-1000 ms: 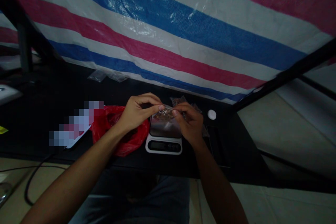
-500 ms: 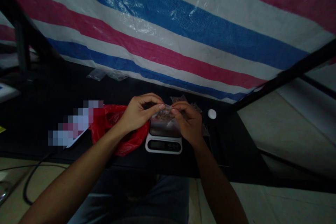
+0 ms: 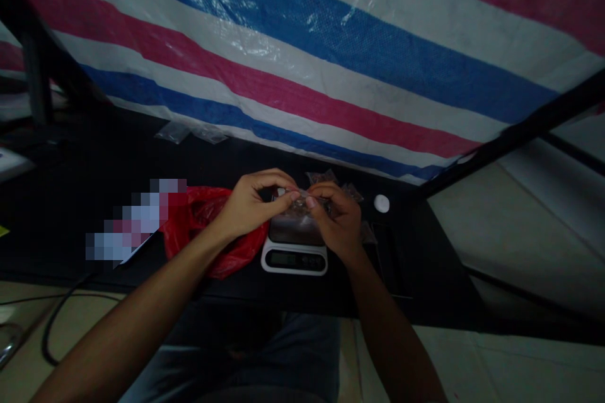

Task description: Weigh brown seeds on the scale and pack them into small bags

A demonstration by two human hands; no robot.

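Observation:
My left hand [image 3: 248, 206] and my right hand [image 3: 336, 220] meet above a white digital kitchen scale [image 3: 293, 259]. Between their fingertips, both pinch the top edge of a small clear plastic bag [image 3: 297, 204] holding something brown. The bag's lower part rests on or just above the scale's dark platform; my fingers hide the contact. Behind my right hand lie several small clear bags [image 3: 324, 177]. A crumpled red plastic bag [image 3: 203, 233] sits beside my left wrist.
The black table [image 3: 416, 264] carries a pixelated, obscured object [image 3: 132, 220], a round white item [image 3: 381, 203] and loose clear bags [image 3: 172, 132] at the back. A striped tarp [image 3: 302, 56] hangs behind it. A black cable [image 3: 51, 327] runs along the floor.
My fingertips have drawn slightly closer together along the bag's top edge. The view has shifted a little, and the scale and red bag have not visibly moved.

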